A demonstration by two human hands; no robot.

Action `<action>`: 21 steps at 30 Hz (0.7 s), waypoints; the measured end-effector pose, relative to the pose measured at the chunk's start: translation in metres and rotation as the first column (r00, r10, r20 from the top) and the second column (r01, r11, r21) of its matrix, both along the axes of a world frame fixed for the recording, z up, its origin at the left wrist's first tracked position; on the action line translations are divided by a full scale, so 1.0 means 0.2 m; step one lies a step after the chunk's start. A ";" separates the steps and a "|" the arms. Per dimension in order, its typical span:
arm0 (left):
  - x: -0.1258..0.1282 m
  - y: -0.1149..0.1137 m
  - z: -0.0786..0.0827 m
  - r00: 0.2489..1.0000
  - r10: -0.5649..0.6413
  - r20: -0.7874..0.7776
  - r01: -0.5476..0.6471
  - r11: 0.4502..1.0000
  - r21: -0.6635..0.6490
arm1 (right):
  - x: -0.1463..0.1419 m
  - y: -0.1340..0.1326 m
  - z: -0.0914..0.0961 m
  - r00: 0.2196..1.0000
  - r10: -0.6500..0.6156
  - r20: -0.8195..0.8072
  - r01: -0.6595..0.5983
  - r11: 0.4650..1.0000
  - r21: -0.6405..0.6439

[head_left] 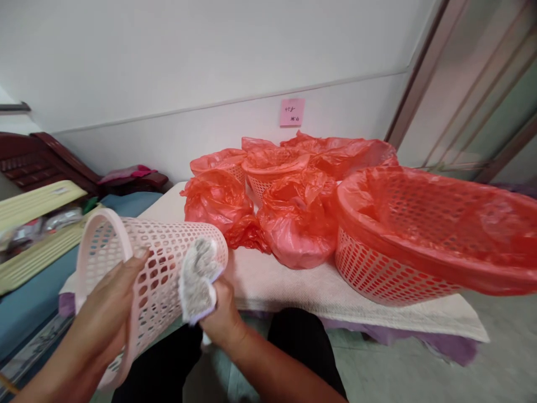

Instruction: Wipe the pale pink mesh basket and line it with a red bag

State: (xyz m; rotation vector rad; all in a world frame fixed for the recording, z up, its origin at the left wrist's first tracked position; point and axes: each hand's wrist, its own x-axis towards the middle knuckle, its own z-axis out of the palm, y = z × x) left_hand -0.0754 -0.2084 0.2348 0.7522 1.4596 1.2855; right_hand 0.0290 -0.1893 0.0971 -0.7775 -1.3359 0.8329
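A pale pink perforated plastic wastebasket lies tipped on its side over my lap, its open rim facing left. My left hand grips it near the rim, the thumb on the outer wall. In my right hand is a grey-white cloth, pressed against the outer wall near the closed base. Beyond the base, a red plastic bag sits bunched on the table.
A white-covered table bears several baskets lined with red bags, including a large oval basket at right. A pink note is stuck to the wall. At left stand a yellow slatted rack and dark wooden furniture.
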 end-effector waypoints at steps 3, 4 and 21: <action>0.06 0.03 0.02 0.996 0.004 0.095 -0.005 1.000 0.011 | -0.06 -0.14 0.08 0.963 0.228 -0.143 -0.203 0.964 0.170; 0.07 0.04 0.02 0.991 -0.007 0.133 0.005 1.000 0.013 | -0.07 -0.17 0.10 0.953 0.257 -0.160 -0.224 0.954 0.198; 0.10 0.02 -0.18 0.972 -0.234 -0.035 0.237 0.964 0.121 | 0.02 -0.15 0.15 0.931 0.162 -0.327 -0.185 0.982 -0.039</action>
